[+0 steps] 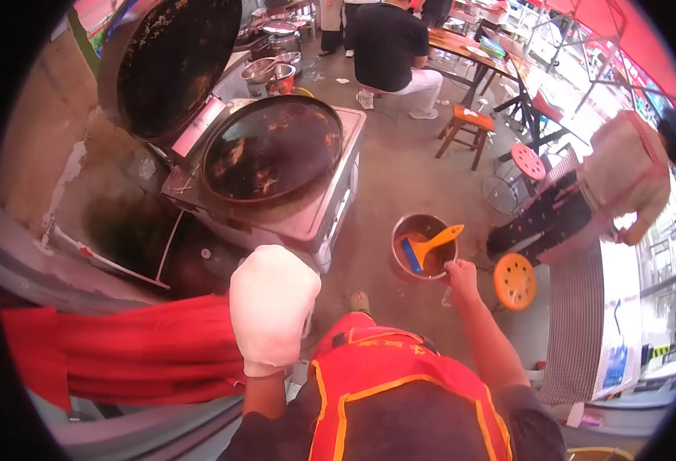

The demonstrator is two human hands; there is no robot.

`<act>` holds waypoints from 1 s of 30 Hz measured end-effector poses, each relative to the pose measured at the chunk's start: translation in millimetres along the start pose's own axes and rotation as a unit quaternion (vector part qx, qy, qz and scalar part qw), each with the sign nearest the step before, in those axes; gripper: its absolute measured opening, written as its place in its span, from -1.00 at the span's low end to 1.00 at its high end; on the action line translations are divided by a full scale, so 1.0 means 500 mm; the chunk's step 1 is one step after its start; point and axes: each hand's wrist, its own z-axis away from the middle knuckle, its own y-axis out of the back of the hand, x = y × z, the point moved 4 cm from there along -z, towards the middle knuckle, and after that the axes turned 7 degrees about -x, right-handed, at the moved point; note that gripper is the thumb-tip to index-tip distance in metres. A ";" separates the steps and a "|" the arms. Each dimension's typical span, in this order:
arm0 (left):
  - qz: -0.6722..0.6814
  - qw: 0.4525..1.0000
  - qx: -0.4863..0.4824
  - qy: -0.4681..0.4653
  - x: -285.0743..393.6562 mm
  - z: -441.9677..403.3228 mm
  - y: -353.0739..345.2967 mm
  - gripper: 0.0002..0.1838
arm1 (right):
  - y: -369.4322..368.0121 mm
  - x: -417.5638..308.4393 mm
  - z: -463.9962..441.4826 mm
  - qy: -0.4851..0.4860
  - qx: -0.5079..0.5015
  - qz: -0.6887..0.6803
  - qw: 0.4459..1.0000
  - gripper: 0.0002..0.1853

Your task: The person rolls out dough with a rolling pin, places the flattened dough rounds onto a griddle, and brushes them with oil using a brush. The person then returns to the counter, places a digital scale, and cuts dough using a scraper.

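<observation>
A smooth white mass [272, 307], dough or a thick mitt, covers my left hand [265, 370]; only the wrist shows and the fingers are hidden. It stands over a red cloth's end, near the griddle's front corner. My right hand [462, 276] is closed at the lower right edge of a metal pot [397, 244]. Inside the pot lies a brush with an orange handle [439, 239] and a blue end [411, 257], above brown contents. The round dark griddle [272, 150] is ahead on the left, its big lid [172, 65] raised.
Red cloth [146, 349] hangs at the left. Ahead are a wooden stool [467, 131], a long table [461, 48] and a seated person [388, 46]. At the right, a person bends over [622, 165] beside an orange stool [515, 282] and a pink stool [528, 162].
</observation>
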 end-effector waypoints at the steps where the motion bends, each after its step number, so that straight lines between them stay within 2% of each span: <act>1: 0.004 1.000 0.012 -0.008 0.002 -0.047 -0.006 -0.75 | -0.019 -0.036 -0.071 0.007 -0.008 -0.001 1.000 -0.86; 3: 0.009 0.999 0.034 -0.023 0.014 -0.127 -0.020 -0.75 | -0.067 -0.104 -0.204 0.019 -0.029 -0.010 0.999 -0.85; 6: 0.007 0.996 0.063 -0.057 0.037 -0.234 -0.049 -0.75 | -0.128 -0.176 -0.436 0.021 -0.051 0.060 0.997 -0.85; 9: 0.006 0.990 0.096 -0.102 0.044 -0.338 -0.070 -0.76 | -0.204 -0.235 -0.660 0.063 -0.102 0.090 0.989 -0.85; 11: 0.008 0.983 0.123 -0.138 0.036 -0.403 -0.079 -0.76 | -0.254 -0.250 -0.813 0.063 -0.110 0.146 0.981 -0.85; 18: 0.019 0.929 0.263 -0.260 -0.034 -0.586 -0.143 -0.76 | -0.412 -0.254 -1.211 0.038 -0.249 0.154 0.955 -0.88; 19: 0.021 0.921 0.281 -0.269 -0.041 -0.611 -0.157 -0.77 | -0.422 -0.249 -1.245 0.026 -0.267 0.143 0.953 -0.88; 22: 0.028 0.901 0.321 -0.291 -0.053 -0.681 -0.209 -0.77 | -0.454 -0.242 -1.333 0.021 -0.301 0.247 0.921 -0.90; 28: 0.042 0.871 0.365 -0.325 -0.056 -0.777 -0.260 -0.78 | -0.469 -0.236 -1.396 -0.051 -0.382 0.244 0.890 -0.83; 30: 0.051 0.868 0.365 -0.334 -0.048 -0.811 -0.258 -0.78 | -0.478 -0.295 -1.351 -0.089 -0.422 0.138 0.892 -0.76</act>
